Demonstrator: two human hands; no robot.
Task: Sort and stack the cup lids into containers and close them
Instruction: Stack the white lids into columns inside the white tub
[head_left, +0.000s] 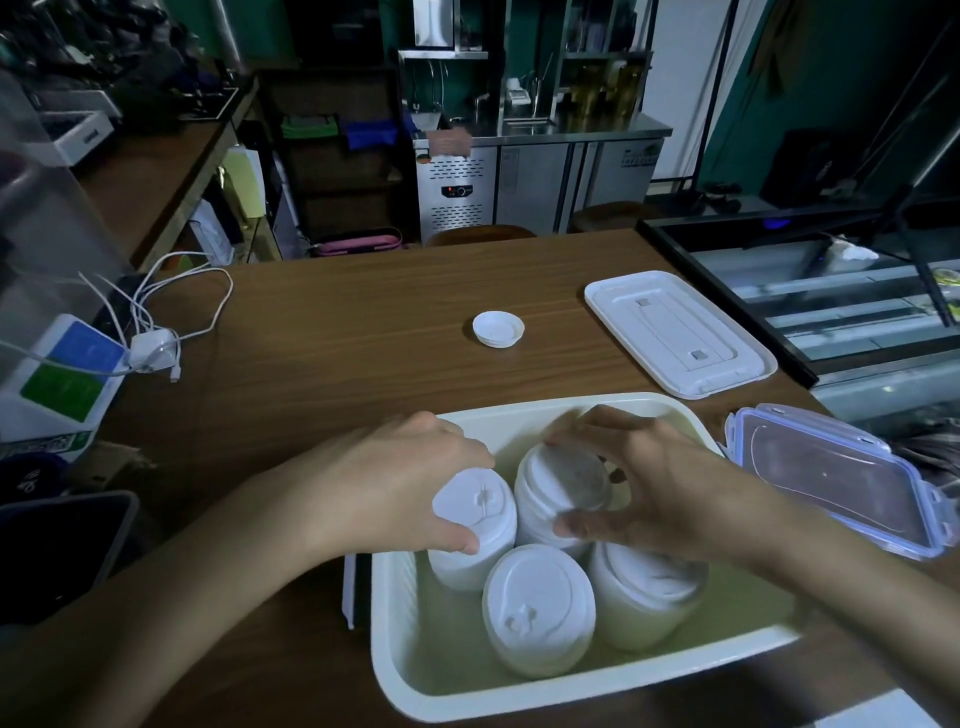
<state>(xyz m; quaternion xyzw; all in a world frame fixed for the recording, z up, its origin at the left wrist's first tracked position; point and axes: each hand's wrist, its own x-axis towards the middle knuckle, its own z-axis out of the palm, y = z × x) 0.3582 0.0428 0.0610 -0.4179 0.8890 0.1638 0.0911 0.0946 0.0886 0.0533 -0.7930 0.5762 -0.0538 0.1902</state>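
Note:
A cream rectangular container at the table's near edge holds several stacks of white cup lids. My left hand grips the back-left stack, thumb at its near side. My right hand curls over the back-right stack, fingers and thumb round its top lid. Two more stacks stand in front: one at the near middle, another under my right wrist. A small pile of white lids lies alone mid-table. The container's white flat lid rests at the right.
A clear clip-lock box with a blue-trimmed lid sits closed right of the container. A white charger with cables and a printed white box lie at the left. A glass display case borders the table's right.

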